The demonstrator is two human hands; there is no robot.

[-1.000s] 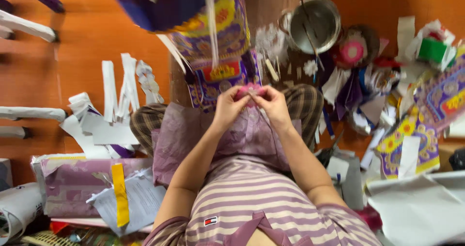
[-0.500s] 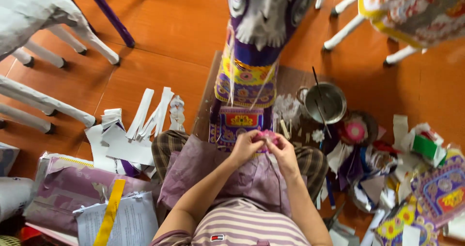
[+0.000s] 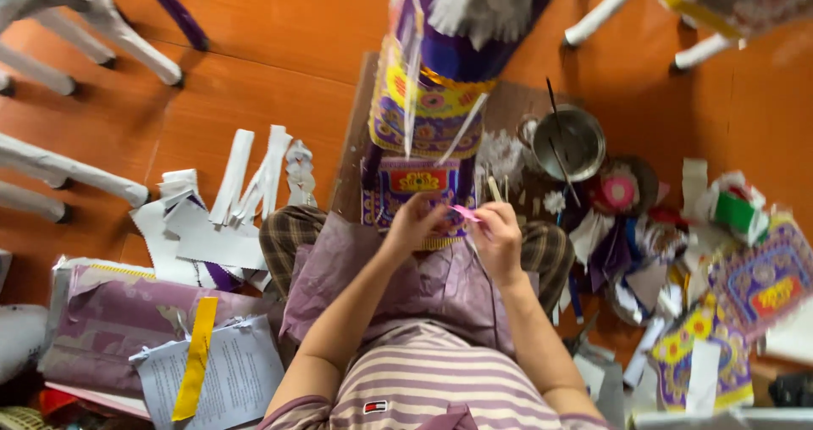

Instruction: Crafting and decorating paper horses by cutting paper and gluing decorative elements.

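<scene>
My left hand (image 3: 413,224) and my right hand (image 3: 500,233) are together above my lap, pinching a small pink paper piece (image 3: 465,212) between their fingertips. Just beyond them stands a tall paper figure (image 3: 432,91) covered in purple and yellow patterned paper, with thin white strips hanging down its front. A mauve cloth (image 3: 423,282) lies across my knees under both hands.
A metal bowl (image 3: 569,142) with a stick in it sits right of the figure. White paper strips (image 3: 254,176) lie left of my knee. Patterned paper sheets (image 3: 754,286) and scraps pile at right. White frame legs (image 3: 76,40) stand at top left. Papers with a yellow strip (image 3: 199,358) lie at lower left.
The view has tilted and shifted, so the figure and bowl sit differently in frame. My hands stay together on the pink piece, now slightly more apart.
</scene>
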